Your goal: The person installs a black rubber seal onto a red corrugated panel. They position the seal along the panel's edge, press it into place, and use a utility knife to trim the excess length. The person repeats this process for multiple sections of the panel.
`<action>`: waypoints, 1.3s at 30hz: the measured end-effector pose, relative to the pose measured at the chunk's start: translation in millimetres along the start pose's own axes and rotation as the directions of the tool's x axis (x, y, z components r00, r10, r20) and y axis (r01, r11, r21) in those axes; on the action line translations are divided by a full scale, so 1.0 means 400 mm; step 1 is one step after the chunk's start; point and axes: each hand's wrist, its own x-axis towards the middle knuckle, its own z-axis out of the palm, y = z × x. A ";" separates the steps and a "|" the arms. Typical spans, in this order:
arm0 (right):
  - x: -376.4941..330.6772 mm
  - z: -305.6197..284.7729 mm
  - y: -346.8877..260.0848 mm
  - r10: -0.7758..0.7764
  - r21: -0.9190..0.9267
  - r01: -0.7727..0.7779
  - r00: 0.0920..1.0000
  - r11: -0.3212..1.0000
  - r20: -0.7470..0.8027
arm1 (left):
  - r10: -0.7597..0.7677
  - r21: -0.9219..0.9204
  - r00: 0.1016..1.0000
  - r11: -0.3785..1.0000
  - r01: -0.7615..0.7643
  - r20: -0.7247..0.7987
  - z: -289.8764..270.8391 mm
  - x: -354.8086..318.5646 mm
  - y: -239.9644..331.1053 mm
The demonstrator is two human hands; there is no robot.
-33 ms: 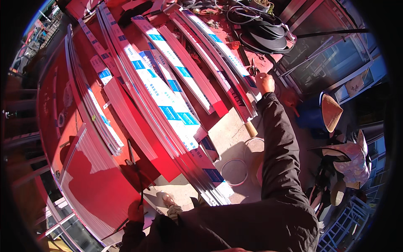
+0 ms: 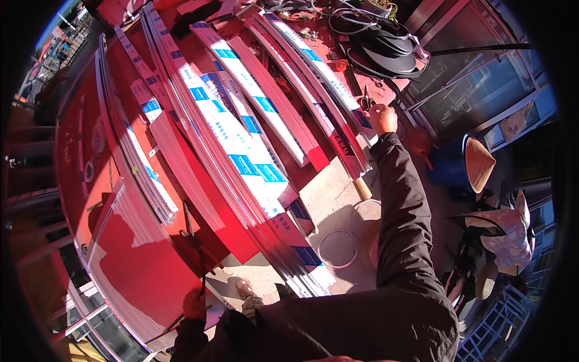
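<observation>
Out at full stretch on my right side, my right hand (image 2: 382,118) is closed around a small dark tool, probably cutters, though it is too small to be sure, and it sits at the near end of a long profile strip (image 2: 325,84) wrapped in white film with blue patches. I judge I grip there because the end is where the strip can be steadied without the rest of the bundle (image 2: 241,151) shifting; the strips lie side by side, fanned across the red workbench (image 2: 139,271) so each end stays reachable. Down by my body, my left hand (image 2: 194,304) is shut on a thin dark rod (image 2: 201,283) that rises from my fist along the edge of the red surface; what the rod is, I cannot tell. Beyond my right hand a coil of black cable (image 2: 386,45) rests at the far end of the bench, apart from the strips. On the ground to my right lies a conical straw hat (image 2: 479,163).
</observation>
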 end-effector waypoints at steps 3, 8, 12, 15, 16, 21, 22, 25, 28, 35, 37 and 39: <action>0.049 -0.007 0.019 0.051 -0.086 -0.046 0.997 0.995 0.060 | -0.035 0.041 0.999 0.999 0.033 0.027 0.005 0.018 0.027; 0.106 0.025 0.056 0.188 -0.092 -0.174 0.967 0.980 0.170 | -0.002 0.095 0.998 0.995 -0.004 0.062 0.016 0.023 0.028; 0.090 0.022 0.087 0.283 0.504 -0.424 0.899 0.753 0.334 | 0.000 0.027 0.999 1.000 -0.001 0.052 0.001 0.017 0.057; 0.035 -0.075 0.127 0.048 0.845 -0.532 0.847 0.048 0.530 | 0.038 0.018 0.999 0.999 -0.038 -0.006 0.001 0.032 0.033; 0.024 -0.126 0.147 -0.175 0.830 -0.557 0.821 -0.040 0.543 | 0.120 -0.024 0.991 0.992 -0.121 -0.053 0.002 0.041 0.016; -0.169 -0.396 -0.030 -0.502 0.831 -0.542 0.757 -0.125 0.418 | 0.211 -0.135 0.977 0.968 -0.213 -0.030 -0.014 0.036 -0.006; -0.256 -0.466 -0.093 -0.455 0.868 -0.491 0.792 -0.076 0.408 | 0.224 -0.165 0.974 0.962 -0.219 0.012 -0.019 0.034 -0.015; -0.559 -0.604 -0.263 -0.450 0.821 -0.544 0.785 -0.173 0.425 | 0.273 -0.230 0.938 0.919 -0.320 -0.215 0.030 0.004 -0.059; -0.882 -0.640 -0.390 -0.524 0.722 -0.632 0.732 -0.282 0.436 | 0.274 -0.225 0.956 0.930 -0.291 -0.105 0.151 -0.017 -0.113; -1.494 -0.538 -0.578 -0.503 0.576 -0.817 0.498 0.000 0.707 | 0.354 -0.316 0.930 0.875 -0.368 -0.102 0.120 -0.004 -0.070; -1.580 -0.484 -0.561 -0.466 0.472 -0.867 0.354 0.162 0.811 | 0.344 -0.299 0.938 0.899 -0.319 0.033 0.085 0.003 -0.051; -1.631 -0.404 -0.537 -0.441 0.430 -0.778 0.222 0.457 0.870 | 0.355 -0.504 0.926 0.780 -0.371 -0.131 0.158 0.032 -0.110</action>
